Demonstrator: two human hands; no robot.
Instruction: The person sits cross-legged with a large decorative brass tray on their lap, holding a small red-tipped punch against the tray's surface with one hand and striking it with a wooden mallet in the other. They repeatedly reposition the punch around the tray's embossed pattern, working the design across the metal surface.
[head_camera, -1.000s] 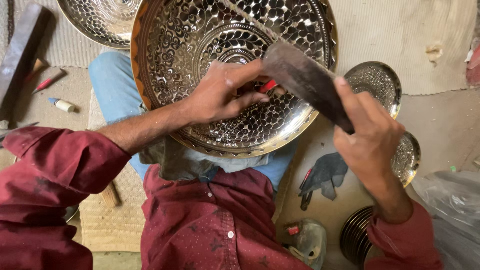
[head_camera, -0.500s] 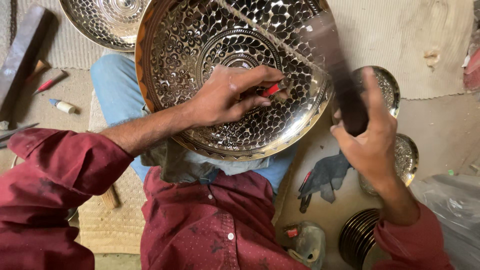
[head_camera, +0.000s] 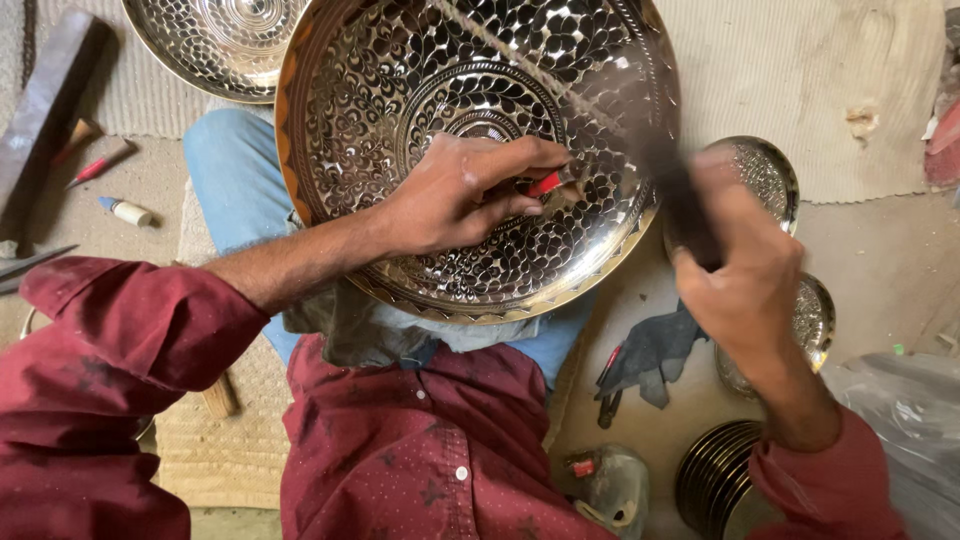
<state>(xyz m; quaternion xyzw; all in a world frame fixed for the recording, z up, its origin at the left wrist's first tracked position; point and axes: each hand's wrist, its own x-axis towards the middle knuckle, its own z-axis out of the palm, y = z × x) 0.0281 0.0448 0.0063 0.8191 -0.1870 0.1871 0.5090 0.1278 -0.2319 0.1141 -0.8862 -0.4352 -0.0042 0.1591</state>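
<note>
A: Item one, the largest?

B: Large brass plate (head_camera: 480, 150), round, patterned all over with small shiny scales. It is propped on the lap, tilted toward the head camera. It is judged stiff and fairly heavy, with a slick polished face; the plain rim would be the surest place to be gripped, with support given from beneath.

A: Next?

B: Hammer (head_camera: 680, 200), dark, blurred in motion, above the plate's right edge. The right hand (head_camera: 745, 290) is closed around its handle. A heavy head and a secure wooden grip are presumed.

A: Next?

B: Left hand (head_camera: 455, 195), laid on the plate's centre, fingers pinched together on the chisel.

A: Smallest?

B: Chisel (head_camera: 550, 183), thin, red-marked, its tip set against the plate's surface. It is judged rigid and light; it is best held low on the shaft, as shown.

A: Surroundings?

B: Smaller plates (head_camera: 765, 175) to the right, another patterned plate (head_camera: 215, 40) at the top left.
</note>
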